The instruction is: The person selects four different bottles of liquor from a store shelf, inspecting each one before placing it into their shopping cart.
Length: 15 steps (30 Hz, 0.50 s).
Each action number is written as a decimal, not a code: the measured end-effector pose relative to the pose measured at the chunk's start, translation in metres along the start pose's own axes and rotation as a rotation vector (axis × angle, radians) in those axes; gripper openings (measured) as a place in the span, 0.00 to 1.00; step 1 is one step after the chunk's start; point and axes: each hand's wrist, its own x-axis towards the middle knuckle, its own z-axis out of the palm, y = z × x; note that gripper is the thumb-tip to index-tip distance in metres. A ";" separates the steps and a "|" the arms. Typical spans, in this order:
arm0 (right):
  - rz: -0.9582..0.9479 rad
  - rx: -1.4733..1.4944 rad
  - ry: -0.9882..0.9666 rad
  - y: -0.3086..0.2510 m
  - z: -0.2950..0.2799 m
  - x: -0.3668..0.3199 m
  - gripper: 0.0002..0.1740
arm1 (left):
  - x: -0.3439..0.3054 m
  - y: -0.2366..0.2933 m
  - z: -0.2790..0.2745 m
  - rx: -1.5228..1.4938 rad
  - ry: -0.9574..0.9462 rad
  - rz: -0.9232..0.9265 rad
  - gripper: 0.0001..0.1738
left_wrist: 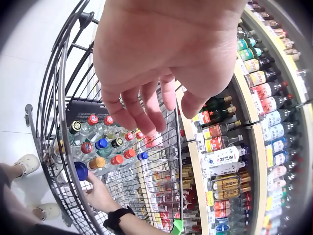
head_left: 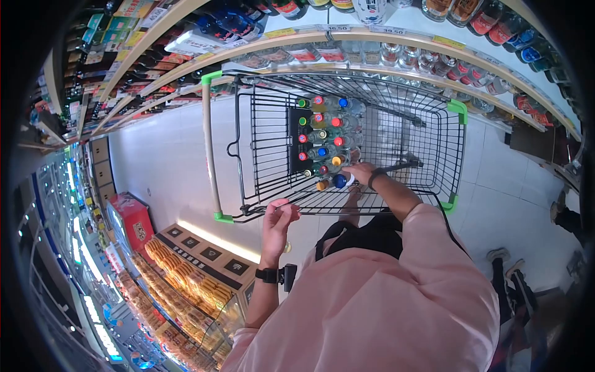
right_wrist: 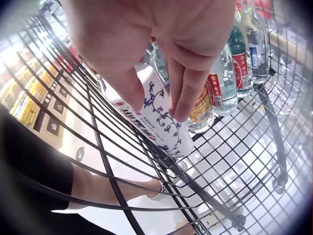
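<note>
A shopping cart (head_left: 211, 149) holds several rows of capped glass bottles (head_left: 338, 141). At the row end nearest the body, my right hand (head_left: 365, 173) grips a white bottle with a blue cap (head_left: 339, 180). In the right wrist view, the thumb and fingers of that hand (right_wrist: 156, 54) lie around the white bottle's blue-patterned body (right_wrist: 161, 115), which leans against the wire side. Holding nothing, my left hand (head_left: 282, 217) hangs by the cart's near side, fingers loosely bent; the left wrist view shows this hand (left_wrist: 161, 63) above the bottles.
Shelves of bottles (head_left: 384, 31) run along the cart's far side. At the lower left stands a lit display of packaged food (head_left: 186, 273), with a red case (head_left: 133, 220) beyond it. Another person's shoes (head_left: 499, 254) are on the floor at the right.
</note>
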 end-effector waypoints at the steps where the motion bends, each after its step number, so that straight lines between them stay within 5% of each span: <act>1: -0.004 0.016 0.030 0.002 -0.006 -0.002 0.20 | 0.000 0.000 0.001 -0.003 -0.012 0.012 0.13; 7: 0.130 0.024 0.031 -0.004 -0.073 -0.039 0.27 | 0.012 -0.003 0.010 -0.027 -0.075 0.089 0.13; 15: 0.253 0.089 0.161 0.015 -0.109 -0.100 0.15 | 0.023 0.006 0.033 -0.039 -0.189 0.145 0.10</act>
